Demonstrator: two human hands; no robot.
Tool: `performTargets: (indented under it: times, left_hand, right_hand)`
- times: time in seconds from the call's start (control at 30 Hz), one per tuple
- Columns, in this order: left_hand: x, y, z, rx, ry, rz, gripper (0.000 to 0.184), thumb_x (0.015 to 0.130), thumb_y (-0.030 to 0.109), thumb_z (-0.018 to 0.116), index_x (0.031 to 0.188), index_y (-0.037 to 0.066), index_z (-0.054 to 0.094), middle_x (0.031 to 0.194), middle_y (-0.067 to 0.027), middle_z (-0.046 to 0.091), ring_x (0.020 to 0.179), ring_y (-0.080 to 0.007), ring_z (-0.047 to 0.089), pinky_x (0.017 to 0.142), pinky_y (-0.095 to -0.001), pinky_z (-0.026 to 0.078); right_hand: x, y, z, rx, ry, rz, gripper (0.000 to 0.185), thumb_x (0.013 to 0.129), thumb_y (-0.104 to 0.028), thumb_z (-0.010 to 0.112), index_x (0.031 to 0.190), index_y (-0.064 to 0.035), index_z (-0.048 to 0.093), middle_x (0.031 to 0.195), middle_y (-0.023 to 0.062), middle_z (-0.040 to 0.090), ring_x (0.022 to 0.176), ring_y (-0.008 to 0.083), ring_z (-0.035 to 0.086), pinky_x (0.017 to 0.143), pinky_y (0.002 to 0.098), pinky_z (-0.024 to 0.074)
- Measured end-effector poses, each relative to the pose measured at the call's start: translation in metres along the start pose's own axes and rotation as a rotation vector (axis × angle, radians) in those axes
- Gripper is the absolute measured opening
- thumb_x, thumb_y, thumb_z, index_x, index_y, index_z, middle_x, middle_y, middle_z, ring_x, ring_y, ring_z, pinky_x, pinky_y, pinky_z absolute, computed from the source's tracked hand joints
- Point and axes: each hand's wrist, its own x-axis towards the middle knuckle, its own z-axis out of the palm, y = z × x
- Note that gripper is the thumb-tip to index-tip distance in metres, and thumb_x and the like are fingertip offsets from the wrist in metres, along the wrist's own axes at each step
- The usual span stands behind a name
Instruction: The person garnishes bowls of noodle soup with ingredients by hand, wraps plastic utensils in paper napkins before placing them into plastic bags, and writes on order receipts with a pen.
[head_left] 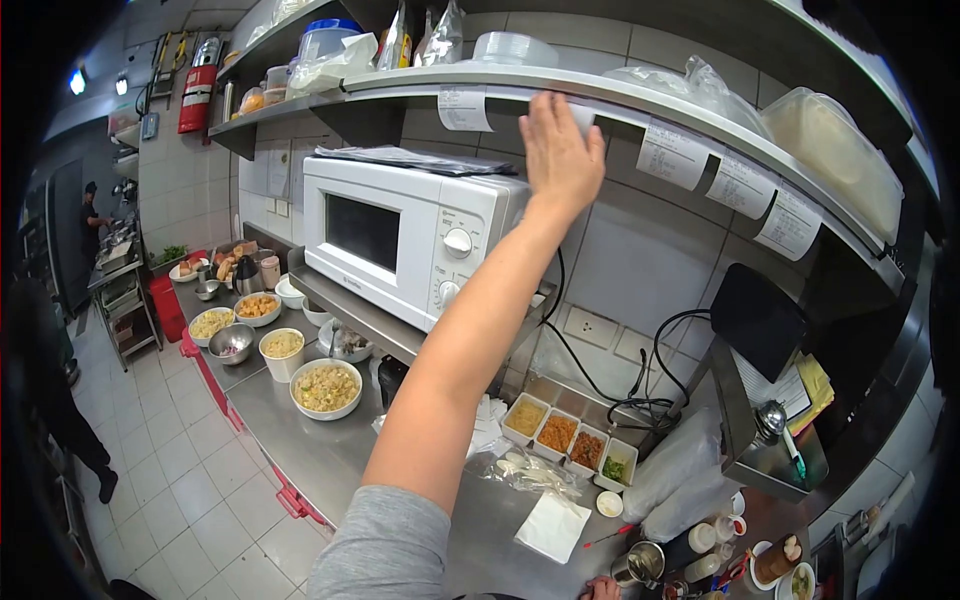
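My left hand [560, 150] reaches up to the front edge of the upper shelf [610, 95], back of the hand toward me. Its fingers are stretched out and the thumb stands apart, against a white paper slip [581, 118] that the hand partly hides. Printed slips hang from the same edge, one [463, 108] to the left and others [675, 153] to the right. Just below and left of the hand is a white microwave [400, 225] with papers [415, 160] on top. Only a bit of my right hand [602, 588] shows at the bottom edge, near a metal cup [640, 563]; its grip is unclear.
Bowls of food, one with fried rice [326, 388], line the steel counter [290, 440] at left. Toppings tubs [557, 433], white napkins [553, 526] and bottles [690, 546] sit at right. Black cables [645, 403] hang by the wall. A person [92, 215] stands far left, another person's leg nearer.
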Motion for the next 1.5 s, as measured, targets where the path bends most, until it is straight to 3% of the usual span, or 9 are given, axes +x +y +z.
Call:
performTargets:
  times: [0.33,0.4,0.5,0.63,0.8,1.03,1.23,1.33,1.5]
  left_hand:
    - [-0.019,0.033,0.007,-0.075,-0.011,0.087,0.072,0.084,0.032,0.054,0.132,-0.016,0.027,0.136,-0.0261,0.031,0.133,-0.0377,0.025,0.108,-0.0591,0.013]
    - [-0.039,0.032,-0.022,-0.075,-0.095,0.039,0.067,0.091,0.03,0.048,0.143,-0.001,0.019,0.147,-0.022,0.022,0.136,-0.0373,0.02,0.111,-0.0531,0.011]
    - [-0.111,0.032,-0.078,-0.518,-0.214,0.088,0.045,0.085,0.02,0.054,0.123,-0.004,0.045,0.126,-0.0232,0.043,0.125,-0.0387,0.035,0.105,-0.0507,0.024]
    - [-0.282,0.041,-0.148,-0.646,-0.822,-0.215,0.028,0.086,0.009,0.053,0.112,0.0,0.055,0.114,-0.0181,0.055,0.113,-0.0317,0.051,0.096,-0.0373,0.039]
    - [-0.504,0.049,-0.211,-0.143,-1.563,-0.671,0.047,0.082,0.024,0.063,0.116,-0.006,0.051,0.121,-0.0249,0.045,0.111,-0.0411,0.045,0.098,-0.0459,0.036]
    - [-0.544,0.091,-0.209,0.0,-1.434,-0.532,0.058,0.076,0.038,0.069,0.115,-0.002,0.052,0.129,-0.0174,0.037,0.123,-0.0354,0.03,0.105,-0.0519,0.021]
    - [-0.521,0.062,-0.203,-0.308,-1.542,-0.709,0.03,0.088,0.026,0.059,0.1,0.0,0.057,0.09,-0.0126,0.059,0.078,-0.0278,0.059,0.075,-0.041,0.047]
    - [-0.515,0.063,-0.203,-0.588,-1.164,-0.837,0.021,0.096,0.02,0.047,0.093,0.0,0.054,0.071,-0.0096,0.058,0.06,-0.0179,0.057,0.058,-0.0301,0.047]
    - [-0.489,0.092,-0.221,-1.319,-1.133,-1.789,0.028,0.096,0.016,0.047,0.122,0.006,0.045,0.113,-0.0087,0.055,0.107,-0.0154,0.052,0.087,-0.0273,0.044]
  right_hand:
    - [0.004,0.006,-0.015,0.171,-0.143,-0.017,0.024,0.074,-0.008,0.056,0.097,-0.0062,0.059,0.112,0.0179,0.054,0.108,0.0354,0.05,0.09,0.0469,0.0382]
    - [-0.003,-0.004,-0.034,0.059,-0.137,0.066,0.022,0.078,-0.007,0.054,0.099,-0.0069,0.059,0.109,0.0139,0.057,0.108,0.0328,0.05,0.092,0.0456,0.0345]
    - [-0.023,-0.015,-0.054,-0.154,-0.015,0.15,0.03,0.079,-0.01,0.056,0.109,-0.0057,0.058,0.116,0.0142,0.054,0.108,0.0327,0.048,0.091,0.0451,0.0345]
    - [-0.061,0.01,-0.046,-0.139,-0.034,0.22,0.028,0.073,-0.006,0.062,0.101,-0.0067,0.058,0.109,0.0117,0.055,0.101,0.031,0.051,0.086,0.0448,0.0359]
    - [-0.033,-0.01,-0.045,-0.079,-0.036,0.218,0.026,0.067,-0.009,0.067,0.09,-0.0097,0.055,0.098,0.0114,0.051,0.096,0.0308,0.048,0.081,0.0453,0.0366]
    - [0.054,-0.05,0.017,0.454,-0.02,0.116,0.029,0.074,-0.011,0.067,0.099,-0.0018,0.057,0.098,0.018,0.054,0.095,0.0354,0.051,0.082,0.0439,0.0411]
    - [0.136,-0.048,0.019,0.396,-0.03,0.058,0.019,0.076,-0.01,0.07,0.068,0.0004,0.058,0.063,0.009,0.056,0.055,0.0233,0.056,0.053,0.0344,0.0438]
    - [0.156,-0.069,0.014,0.7,-0.108,0.216,0.022,0.078,-0.013,0.073,0.069,-0.002,0.056,0.055,0.0012,0.051,0.046,0.0152,0.049,0.045,0.0321,0.0401]
    - [0.103,-0.123,-0.008,1.763,-0.587,0.25,0.022,0.094,-0.021,0.052,0.099,0.0009,0.055,0.091,0.0118,0.059,0.082,0.0196,0.057,0.075,0.032,0.0465]
